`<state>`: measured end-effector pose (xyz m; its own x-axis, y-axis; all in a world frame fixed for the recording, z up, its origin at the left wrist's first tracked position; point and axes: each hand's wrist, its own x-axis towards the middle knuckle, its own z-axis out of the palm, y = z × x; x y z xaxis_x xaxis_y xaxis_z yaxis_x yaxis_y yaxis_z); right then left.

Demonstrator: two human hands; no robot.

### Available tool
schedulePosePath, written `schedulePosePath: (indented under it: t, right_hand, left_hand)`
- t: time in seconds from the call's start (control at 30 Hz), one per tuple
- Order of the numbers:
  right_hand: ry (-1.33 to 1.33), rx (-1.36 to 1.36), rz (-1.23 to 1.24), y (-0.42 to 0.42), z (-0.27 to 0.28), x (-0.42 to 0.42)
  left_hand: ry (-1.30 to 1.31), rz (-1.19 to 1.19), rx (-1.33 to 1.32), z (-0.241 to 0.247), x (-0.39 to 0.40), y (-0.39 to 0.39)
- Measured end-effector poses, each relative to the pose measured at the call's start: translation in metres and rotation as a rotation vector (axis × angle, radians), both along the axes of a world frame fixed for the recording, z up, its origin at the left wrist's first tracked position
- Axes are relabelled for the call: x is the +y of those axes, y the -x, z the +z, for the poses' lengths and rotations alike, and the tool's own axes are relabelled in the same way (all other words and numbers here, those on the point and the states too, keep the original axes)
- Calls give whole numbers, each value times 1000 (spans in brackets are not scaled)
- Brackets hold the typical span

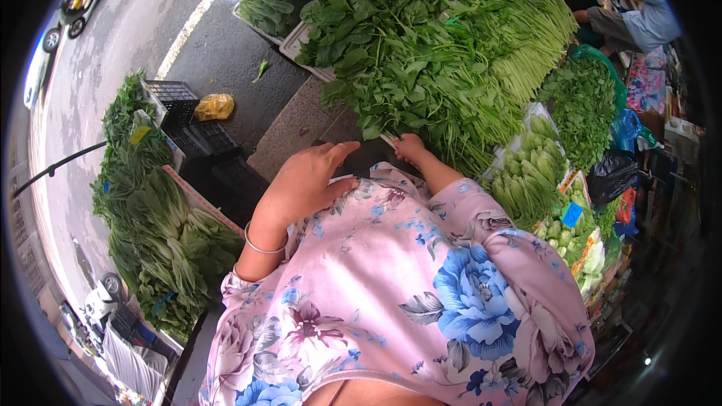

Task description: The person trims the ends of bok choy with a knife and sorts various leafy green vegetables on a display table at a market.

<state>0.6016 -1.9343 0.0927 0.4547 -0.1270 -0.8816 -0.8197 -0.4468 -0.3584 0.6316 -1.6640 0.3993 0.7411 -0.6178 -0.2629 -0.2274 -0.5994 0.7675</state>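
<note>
My right hand (410,148) is closed around the pale stem ends (388,138) of some leafy greens, at the near edge of a large heap of green vegetables (417,79). The leaves of what it holds merge with the heap, so I cannot tell how many stalks are in the grip. My left hand (307,180), with a bangle on the wrist, hovers in front of the floral shirt (389,270). Its thumb and fingers are apart, and nothing shows between them.
Long-stemmed greens (524,62) fan out at the far right. Lettuce-like heads (524,175) lie nearer. On the left, black crates (211,141) and a yellow plastic bag (214,107) stand by stacked leafy vegetables (169,220). A person (643,20) is at the upper right.
</note>
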Motion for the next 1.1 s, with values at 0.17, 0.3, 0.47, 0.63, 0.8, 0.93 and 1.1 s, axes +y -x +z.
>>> schedulePosePath:
  t: [0.17,0.3,0.47,0.63,0.8,0.93,1.1]
  right_hand:
    - [-4,10,23,7,0,-12]
    - [-3,1,37,19,-6,-28]
    - [-38,18,-60,33,2,-45]
    - [-79,25,-170,47,1,-68]
    - [-89,8,-184,54,2,-85]
    - [-117,-5,-177,54,8,-95]
    - [-160,-127,-237,45,18,-100]
  left_hand:
    - [4,-18,-5,4,-17,11]
    - [227,-185,140,23,-32,13]
    - [1034,-653,400,70,-47,23]
    - [1239,-1069,335,110,-73,50]
    - [1203,-997,247,110,-99,72]
    - [1111,-1094,239,108,-108,77]
    - [1180,-908,238,115,-124,89]
